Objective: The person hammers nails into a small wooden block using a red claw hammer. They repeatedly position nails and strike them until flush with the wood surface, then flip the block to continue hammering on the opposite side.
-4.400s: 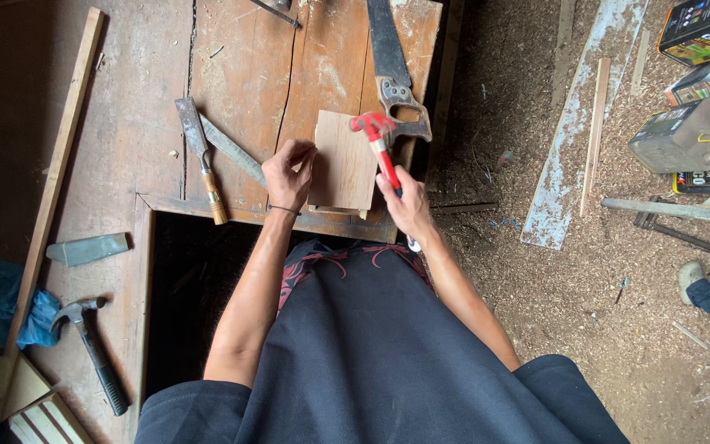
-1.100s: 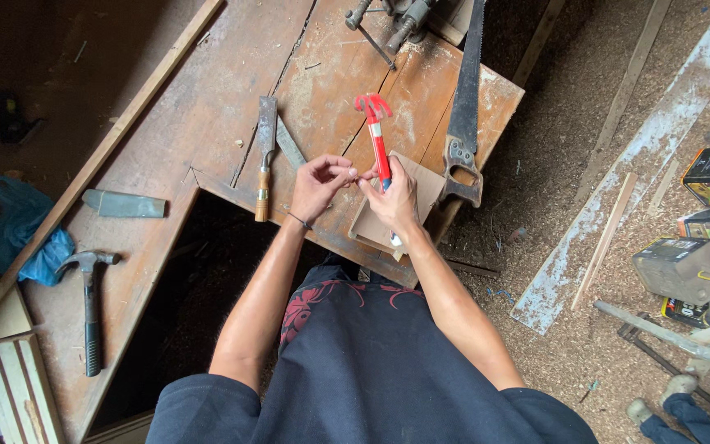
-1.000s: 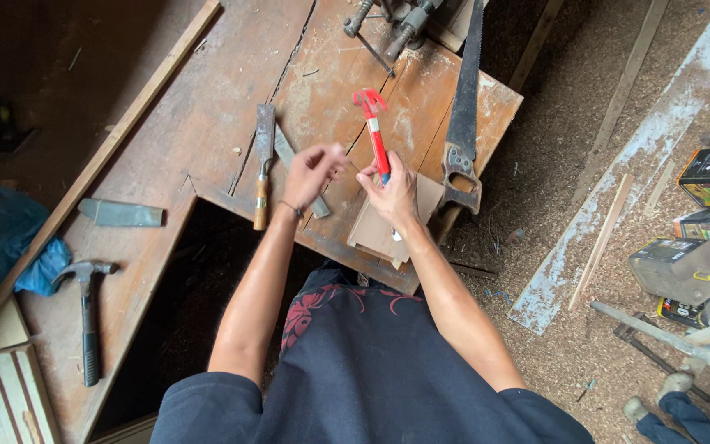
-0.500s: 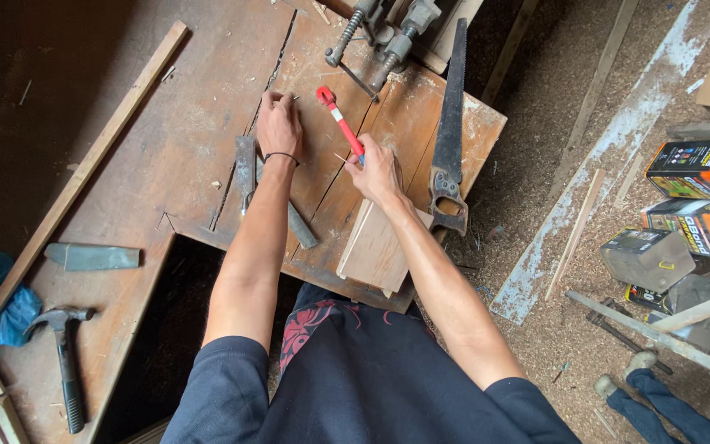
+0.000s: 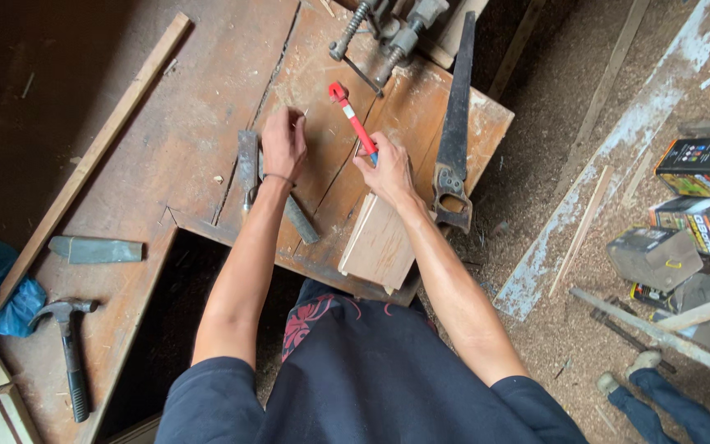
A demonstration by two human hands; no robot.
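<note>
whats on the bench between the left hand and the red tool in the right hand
Bare wood: in the head view, only the bench top with a plank seam shows between the left hand and the red tool held by the right hand.

Your right hand [image 5: 388, 168] grips a red-handled tool [image 5: 353, 123], its head angled up and away across the workbench [image 5: 199, 123]. Your left hand [image 5: 283, 141] pinches something too small to tell. A pale wood board [image 5: 378, 242] lies flat at the workbench's near edge, under your right wrist.
</note>
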